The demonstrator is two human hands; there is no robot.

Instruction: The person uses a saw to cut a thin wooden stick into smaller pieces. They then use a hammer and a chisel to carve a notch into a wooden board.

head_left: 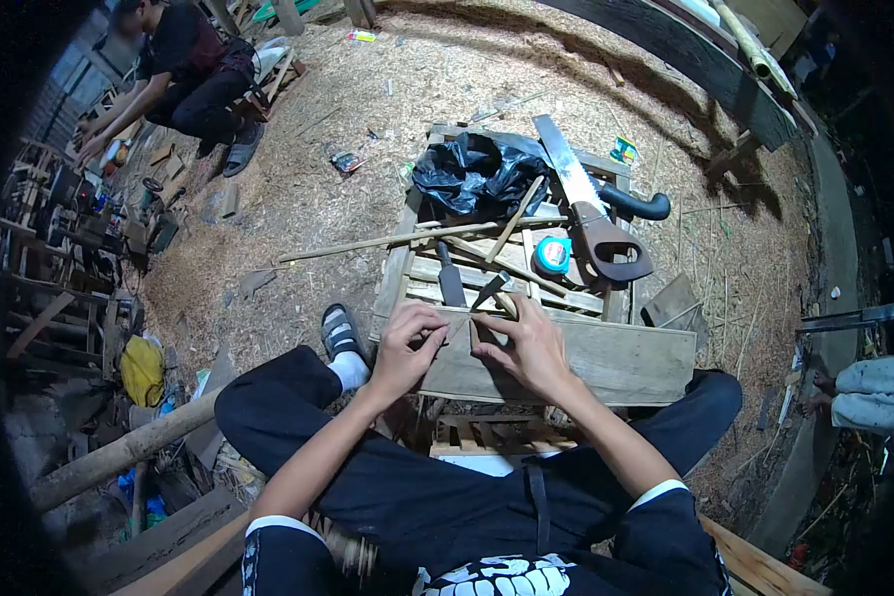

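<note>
A plank (616, 360) lies crosswise in front of me, over the near edge of a slatted wooden frame (403, 260). My left hand (407, 346) is closed in a pinch above the plank's left part; what its fingertips hold is too small to make out. Close beside it, my right hand (528, 346) is curled round the handle of a hammer (491, 290), its dark head sticking out past the fingers. Thumb and index of that hand reach toward the left fingertips. Just beyond the plank is a dark flat-bladed tool (450, 278).
On the frame are a handsaw (591, 214), a blue tape measure (552, 255), a black plastic bag (477, 174) and thin sticks (358, 244). A dark curved pipe (638, 205) lies by the saw. Another person (194, 74) crouches at upper left. Wood shavings cover the ground.
</note>
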